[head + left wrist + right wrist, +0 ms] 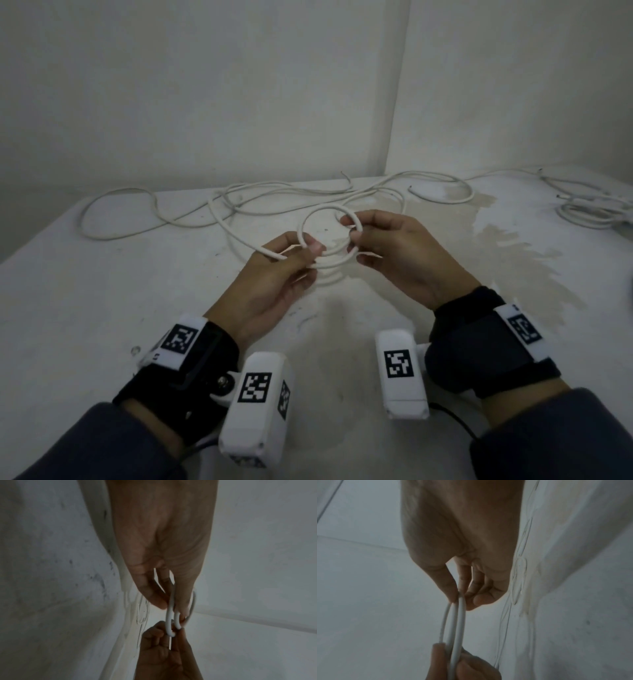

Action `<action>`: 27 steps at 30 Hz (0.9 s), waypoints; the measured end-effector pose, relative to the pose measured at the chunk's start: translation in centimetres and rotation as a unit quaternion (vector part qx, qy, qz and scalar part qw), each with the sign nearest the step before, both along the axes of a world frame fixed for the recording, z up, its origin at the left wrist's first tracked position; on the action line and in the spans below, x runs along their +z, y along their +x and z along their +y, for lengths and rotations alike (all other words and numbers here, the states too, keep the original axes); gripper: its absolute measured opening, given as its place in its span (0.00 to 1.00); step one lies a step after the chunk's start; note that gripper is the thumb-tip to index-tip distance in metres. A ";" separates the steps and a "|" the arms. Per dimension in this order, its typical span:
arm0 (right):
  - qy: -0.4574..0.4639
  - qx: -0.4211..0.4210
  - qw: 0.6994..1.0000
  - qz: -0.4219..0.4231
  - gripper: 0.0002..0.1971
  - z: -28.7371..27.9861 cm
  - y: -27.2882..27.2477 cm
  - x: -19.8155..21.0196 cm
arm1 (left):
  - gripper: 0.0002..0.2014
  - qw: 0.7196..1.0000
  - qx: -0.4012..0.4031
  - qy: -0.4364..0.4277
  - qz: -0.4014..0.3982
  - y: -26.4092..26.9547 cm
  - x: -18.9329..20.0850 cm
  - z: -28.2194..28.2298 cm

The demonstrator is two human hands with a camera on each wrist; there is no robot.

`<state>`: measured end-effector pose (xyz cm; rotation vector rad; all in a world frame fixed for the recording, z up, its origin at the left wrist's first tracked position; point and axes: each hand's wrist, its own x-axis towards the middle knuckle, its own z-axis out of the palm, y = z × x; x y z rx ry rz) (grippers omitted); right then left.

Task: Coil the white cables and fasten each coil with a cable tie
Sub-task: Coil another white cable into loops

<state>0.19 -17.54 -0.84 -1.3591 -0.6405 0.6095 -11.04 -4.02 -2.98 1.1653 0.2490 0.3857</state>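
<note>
A small round coil of white cable [313, 217] hangs between both hands above the white table [102, 291]. My left hand [305, 251] pinches the coil's near-left side, where a free cable end [270, 254] sticks out to the left. My right hand [352, 228] pinches the coil's right side between thumb and fingers. In the left wrist view the cable loops [169, 616] run between my left fingertips and the right hand [164, 650] beyond. The right wrist view shows the loops [458, 623] edge on. The rest of this cable [222, 219] trails back across the table. I see no cable tie.
Loose white cables [274, 192] sprawl over the far half of the table up to the wall. More cable lies bundled at the far right [589, 209]. A pale stain [507, 246] marks the table right of my hands.
</note>
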 end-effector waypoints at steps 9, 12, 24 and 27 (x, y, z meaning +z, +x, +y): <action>0.066 0.010 0.973 0.219 0.15 1.6 -1.3 -0.5 | 0.04 0.999 -0.033 0.006 -0.012 -0.5 0.3 -0.8; 0.085 -0.018 0.964 0.253 0.15 1.9 -1.5 -0.8 | 0.05 1.000 -0.028 -0.003 0.006 -0.4 0.4 -1.0; 0.199 -0.088 0.933 0.287 0.17 3.2 -1.4 -1.3 | 0.25 0.971 0.175 -0.161 -0.024 0.7 -0.6 -2.0; 0.192 -0.107 0.941 0.258 0.16 2.5 -0.8 -0.9 | 0.17 0.963 0.244 -0.112 -0.014 1.0 -0.9 -0.9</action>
